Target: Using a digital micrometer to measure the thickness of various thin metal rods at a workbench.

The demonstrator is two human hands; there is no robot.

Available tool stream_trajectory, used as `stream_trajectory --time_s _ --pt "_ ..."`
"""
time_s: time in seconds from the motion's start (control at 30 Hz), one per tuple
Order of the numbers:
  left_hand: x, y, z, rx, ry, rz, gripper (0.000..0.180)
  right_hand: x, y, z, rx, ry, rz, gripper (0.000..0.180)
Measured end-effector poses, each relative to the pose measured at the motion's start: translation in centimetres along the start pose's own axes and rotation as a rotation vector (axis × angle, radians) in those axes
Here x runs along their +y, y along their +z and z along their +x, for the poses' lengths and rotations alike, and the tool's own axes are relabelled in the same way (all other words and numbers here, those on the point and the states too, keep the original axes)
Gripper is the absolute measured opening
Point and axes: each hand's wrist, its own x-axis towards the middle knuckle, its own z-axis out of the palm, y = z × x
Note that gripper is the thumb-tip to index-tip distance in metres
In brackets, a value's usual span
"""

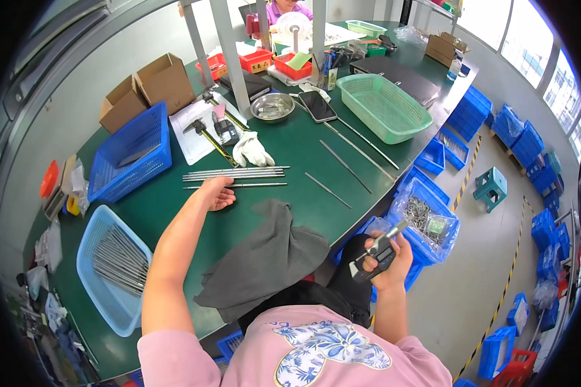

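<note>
My right hand [394, 261] is closed around a micrometer [379, 255] with a dark body and a silver barrel, held off the table's right edge. My left hand [219, 193] is over a row of slim metal rods [252, 173] on the green table. Its fingers curl at the nearest metal rod [265, 184], which lies slightly apart from the others; part of the grip is hidden. A dark grey cloth [265, 258] is bunched between my arms. Left of my forearm, a light blue basket [87, 271] contains many similar rods.
Behind the rods lie white gloves [253, 149], calipers [206, 135] and a blue basket [164, 132]. A steel bowl [272, 108], phone [317, 106], thin files [345, 166] and green basket [403, 132] are farther right. Metal posts [231, 58] rise mid-table; a person [289, 9] sits beyond.
</note>
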Motion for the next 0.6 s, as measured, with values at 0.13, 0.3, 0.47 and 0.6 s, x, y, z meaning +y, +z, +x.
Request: stream_trajectory --time_s 0.13,0.3,0.47,0.6 --pt "-0.6 0.4 0.9 0.049 0.04 -0.072 0.017 0.4 -0.1 0.1 -0.034 0.006 -0.025 0.05" --pt "-1.0 1.1 2.2 0.187 0.102 -0.226 0.017 0.7 0.4 0.4 -0.066 0.03 -0.033 0.051" --pt "-0.4 0.9 2.7 0.211 0.129 -0.2 0.015 -0.4 2.5 -0.1 -0.2 -0.1 -0.044 0.052" --pt "0.2 2.1 1.3 0.285 0.145 -0.265 0.008 -0.5 3.3 -0.8 -0.219 -0.122 -0.014 0.052"
